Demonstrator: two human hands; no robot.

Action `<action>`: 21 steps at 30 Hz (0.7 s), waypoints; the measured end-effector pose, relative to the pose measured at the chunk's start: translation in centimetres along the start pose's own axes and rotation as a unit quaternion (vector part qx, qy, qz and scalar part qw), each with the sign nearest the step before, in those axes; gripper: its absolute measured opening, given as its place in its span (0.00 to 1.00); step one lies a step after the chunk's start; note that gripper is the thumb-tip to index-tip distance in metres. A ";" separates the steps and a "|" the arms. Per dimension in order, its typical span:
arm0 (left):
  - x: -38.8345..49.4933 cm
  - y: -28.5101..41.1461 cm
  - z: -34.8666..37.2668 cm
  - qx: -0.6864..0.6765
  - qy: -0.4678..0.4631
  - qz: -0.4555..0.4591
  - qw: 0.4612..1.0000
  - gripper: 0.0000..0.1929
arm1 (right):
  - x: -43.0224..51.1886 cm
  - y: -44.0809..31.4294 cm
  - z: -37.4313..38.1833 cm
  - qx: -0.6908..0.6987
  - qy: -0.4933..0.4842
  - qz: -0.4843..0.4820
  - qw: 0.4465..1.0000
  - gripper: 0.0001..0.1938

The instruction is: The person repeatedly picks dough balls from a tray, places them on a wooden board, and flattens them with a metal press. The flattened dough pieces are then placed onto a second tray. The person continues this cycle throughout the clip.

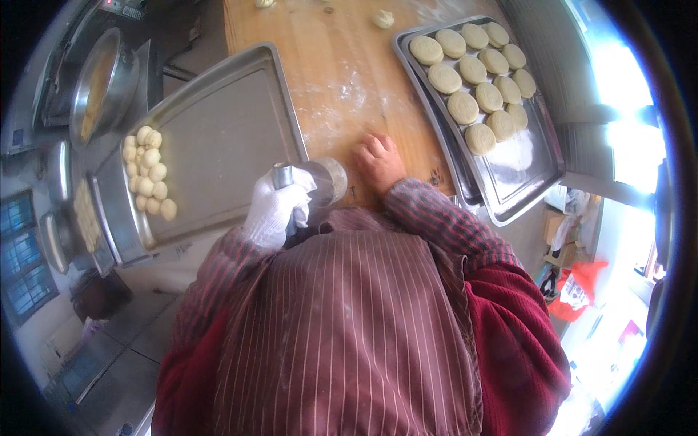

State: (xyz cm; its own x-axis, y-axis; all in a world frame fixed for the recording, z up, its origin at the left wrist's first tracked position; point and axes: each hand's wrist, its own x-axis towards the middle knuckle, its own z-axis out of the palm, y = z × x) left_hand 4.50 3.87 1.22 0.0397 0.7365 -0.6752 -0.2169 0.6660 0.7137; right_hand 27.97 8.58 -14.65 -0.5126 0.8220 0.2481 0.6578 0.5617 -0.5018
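My left hand [275, 204], in a white knit glove, grips the upright metal handle [283, 175] of a tool. Its rounded metal head [330, 180] lies beside the hand, over the near edge of the wooden tabletop [327, 120]. Bare and with curled fingers, my right hand [380, 163] rests on the wood just right of that head; whatever is under its palm is hidden. To the left, a large metal tray [223, 136] holds a cluster of dough balls [145, 186] along its left side. Flattened round dough pieces [463, 107] stand in rows on a tray at the right.
The right-hand metal tray [531, 185] overlaps another tray [436, 111] under it. White flour [353, 90] dusts the wood. One small dough piece [383, 19] lies near the far edge of view. A metal bowl [101, 87] stands beyond the left tray.
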 end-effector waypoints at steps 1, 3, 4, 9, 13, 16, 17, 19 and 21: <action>0.4 0.2 0.5 0.016 0.001 0.005 1.000 0.08 | 0.2 -0.2 -0.3 0.015 -0.013 0.012 1.000 0.18; 1.2 0.4 1.5 0.051 0.000 0.018 0.999 0.08 | 0.3 -0.5 -1.3 0.038 -0.001 0.036 0.999 0.21; 1.6 0.8 2.1 0.060 -0.005 0.017 0.998 0.08 | -0.1 -0.6 -2.3 0.051 0.014 0.055 0.997 0.23; 3.7 1.3 4.6 0.120 -0.020 0.032 0.992 0.07 | -3.8 1.3 -5.8 0.004 0.057 0.142 0.988 0.29; 5.9 1.1 7.0 0.193 -0.027 0.043 0.980 0.07 | -6.5 3.3 -6.8 -0.021 0.028 0.156 0.987 0.28; 7.5 0.5 8.3 0.283 -0.036 0.034 0.958 0.11 | -7.1 3.7 -6.7 0.004 0.044 0.148 0.988 0.27; 8.0 0.3 8.7 0.325 -0.029 0.053 0.944 0.12 | -7.2 3.7 -6.6 0.005 0.045 0.158 0.986 0.27; 9.0 -0.2 9.6 0.411 -0.014 0.078 0.908 0.14 | -7.2 3.7 -6.6 0.010 0.039 0.163 0.986 0.27; 9.2 -0.6 10.2 0.437 -0.015 0.150 0.887 0.10 | -7.1 3.7 -6.8 0.015 0.044 0.158 0.986 0.27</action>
State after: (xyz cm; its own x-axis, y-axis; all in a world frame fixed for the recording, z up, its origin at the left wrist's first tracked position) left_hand 14.93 11.46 -3.54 0.1361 0.8900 -0.4353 0.6156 0.2683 0.7410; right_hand 37.81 5.53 -12.64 -0.2349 0.9611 0.1456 0.7591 0.2749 -0.5901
